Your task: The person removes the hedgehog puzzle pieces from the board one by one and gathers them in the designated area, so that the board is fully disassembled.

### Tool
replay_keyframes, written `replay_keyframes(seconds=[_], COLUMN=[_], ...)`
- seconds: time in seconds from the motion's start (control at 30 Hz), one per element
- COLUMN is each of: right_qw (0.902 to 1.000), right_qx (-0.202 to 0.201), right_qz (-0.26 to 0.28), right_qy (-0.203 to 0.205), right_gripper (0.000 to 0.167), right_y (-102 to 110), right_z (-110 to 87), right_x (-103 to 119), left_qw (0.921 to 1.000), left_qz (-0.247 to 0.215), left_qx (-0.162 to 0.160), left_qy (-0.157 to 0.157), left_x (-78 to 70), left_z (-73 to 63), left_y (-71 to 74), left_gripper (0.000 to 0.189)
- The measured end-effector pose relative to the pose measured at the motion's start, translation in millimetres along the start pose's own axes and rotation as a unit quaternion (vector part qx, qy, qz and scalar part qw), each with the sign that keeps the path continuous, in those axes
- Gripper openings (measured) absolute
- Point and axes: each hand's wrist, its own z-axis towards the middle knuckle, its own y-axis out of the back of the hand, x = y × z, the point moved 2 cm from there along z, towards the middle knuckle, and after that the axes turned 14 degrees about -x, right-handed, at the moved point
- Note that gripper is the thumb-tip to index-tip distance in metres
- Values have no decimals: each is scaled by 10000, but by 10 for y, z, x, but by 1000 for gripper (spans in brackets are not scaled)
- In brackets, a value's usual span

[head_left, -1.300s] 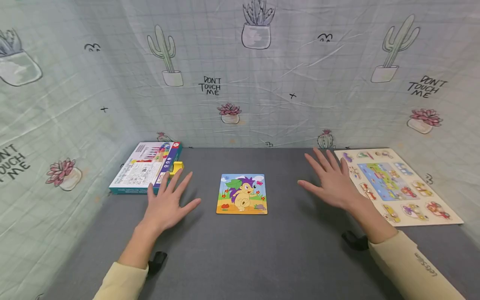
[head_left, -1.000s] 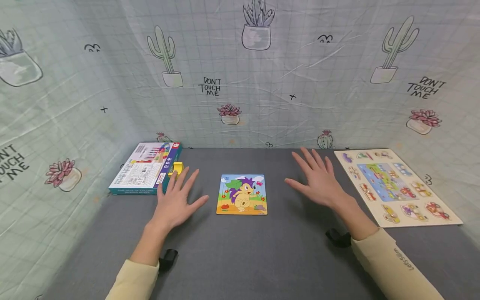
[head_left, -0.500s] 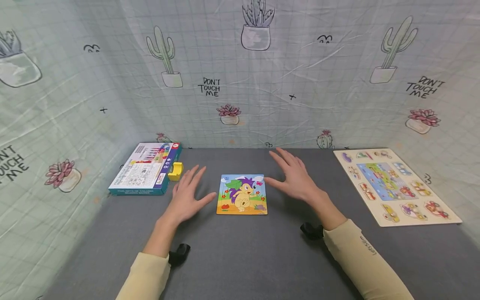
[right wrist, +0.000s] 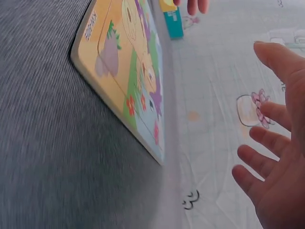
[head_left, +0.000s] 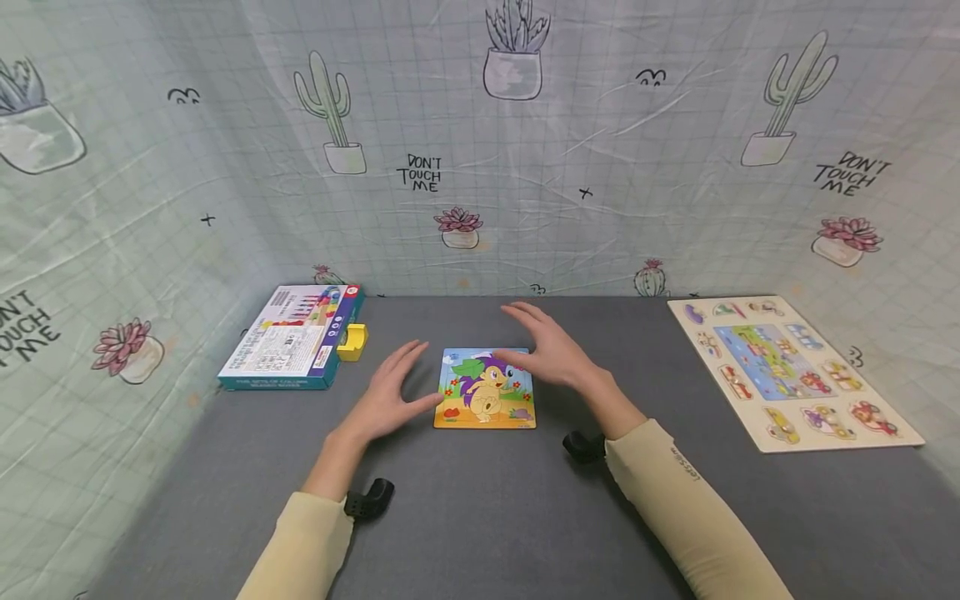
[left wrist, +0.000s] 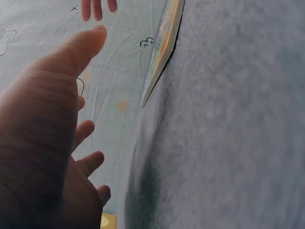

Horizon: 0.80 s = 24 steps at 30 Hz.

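A small square jigsaw puzzle (head_left: 483,400) with a purple-haired hedgehog lies flat on the grey table. My left hand (head_left: 386,400) hovers at its left side, thumb overlapping the puzzle's left edge in the head view. Above its upper right corner is my right hand (head_left: 558,352), whose thumb covers part of the picture. Both hands hold nothing, their fingers spread and slightly bent. In the right wrist view the puzzle (right wrist: 128,71) shows its pale board edge, and the right fingers (right wrist: 259,160) are apart from it. The left wrist view shows the puzzle's edge (left wrist: 164,52) beyond the left thumb.
On the left lies a flat toy box (head_left: 292,337) with a yellow piece (head_left: 352,342) sticking out beside it. A large wooden peg puzzle board (head_left: 795,375) lies at the right. Patterned cloth (head_left: 465,150) walls in the back and sides of the table.
Both hands have moved inward toward the hedgehog puzzle, the right hand travelling farther to the left. The hands' fingers have bent somewhat. The puzzle, box and board stay in place.
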Motion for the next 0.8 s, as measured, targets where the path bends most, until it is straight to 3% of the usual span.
replay_keyframes(seconds=[0.5,0.8], right_qw=[9954,9929], right_qx=[807,1091], right_qz=[498,356], right_qy=[-111,-313], right_gripper=[72,64], right_y=[-466,-675], right_z=[222,287], right_x=[66,115], left_qw=[9992,9977], left_qz=[166,274], left_qx=[351,511], left_qy=[-21,-358], left_x=[90,92], left_z=[10,-7], left_y=[-145,-169], left_gripper=[90,82])
